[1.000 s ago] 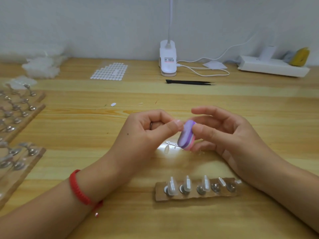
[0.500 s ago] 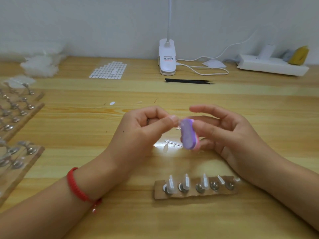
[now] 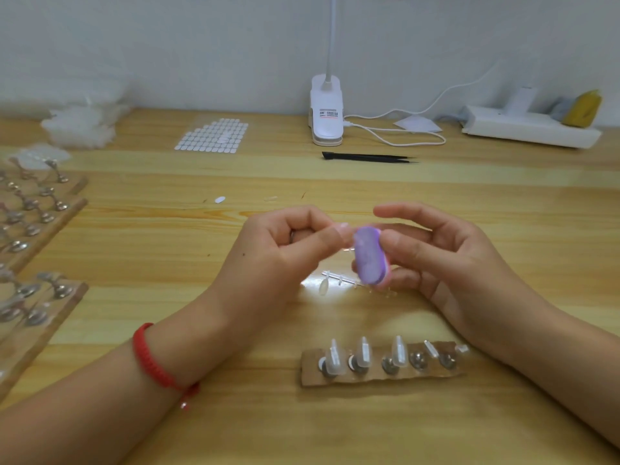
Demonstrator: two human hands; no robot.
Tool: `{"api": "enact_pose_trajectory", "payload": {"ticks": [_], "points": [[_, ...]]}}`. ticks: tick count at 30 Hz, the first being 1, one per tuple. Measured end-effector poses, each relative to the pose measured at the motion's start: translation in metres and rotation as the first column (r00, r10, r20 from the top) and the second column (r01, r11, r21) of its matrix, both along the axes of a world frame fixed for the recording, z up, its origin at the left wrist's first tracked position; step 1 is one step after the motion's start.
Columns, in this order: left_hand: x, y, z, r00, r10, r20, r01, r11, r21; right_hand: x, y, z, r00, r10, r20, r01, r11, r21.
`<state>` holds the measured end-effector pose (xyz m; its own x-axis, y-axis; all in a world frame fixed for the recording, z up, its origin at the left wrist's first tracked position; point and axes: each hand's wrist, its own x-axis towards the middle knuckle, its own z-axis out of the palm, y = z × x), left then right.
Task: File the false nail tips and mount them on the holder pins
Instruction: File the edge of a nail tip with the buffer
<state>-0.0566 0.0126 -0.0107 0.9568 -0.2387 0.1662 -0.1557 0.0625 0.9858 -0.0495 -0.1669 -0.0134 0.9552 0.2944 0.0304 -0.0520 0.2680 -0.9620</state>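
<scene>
The left hand [image 3: 285, 253] pinches a small clear nail tip [image 3: 345, 233] between thumb and forefinger, against the purple file block [image 3: 369, 256], which the right hand [image 3: 449, 263] grips between thumb and fingers. Below both hands, nearer the person, the holder strip [image 3: 369, 381] lies on the bench [image 3: 167, 263], with three mounted tips [image 3: 364, 352] standing on its pins.

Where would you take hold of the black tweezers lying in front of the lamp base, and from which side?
Probably best: pinch the black tweezers near mid-length, from above, fingers across their narrow width. They lie flat, lengthwise left to right, sharp tips at the right, and the lamp base crowds the far side of the blunt end.
</scene>
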Motion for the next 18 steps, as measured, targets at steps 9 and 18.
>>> {"api": "enact_pose_trajectory", "payload": {"ticks": [9, 18], "points": [[0.0005, 0.0002, -0.0006, 1.0, 0.02, -0.007, -0.02, 1.0, 0.016, -0.0009, 0.0009, 0.0011, 1.0, 0.005, 0.019, -0.004, 0.999, -0.039], [-0.0003, -0.0014, 0.0004, 1.0, -0.012, -0.005, 0.012, 0.999, 0.047, -0.0012, 0.0011, 0.0, 0.999, 0.013, 0.05, -0.011, 0.999, -0.045]]}}
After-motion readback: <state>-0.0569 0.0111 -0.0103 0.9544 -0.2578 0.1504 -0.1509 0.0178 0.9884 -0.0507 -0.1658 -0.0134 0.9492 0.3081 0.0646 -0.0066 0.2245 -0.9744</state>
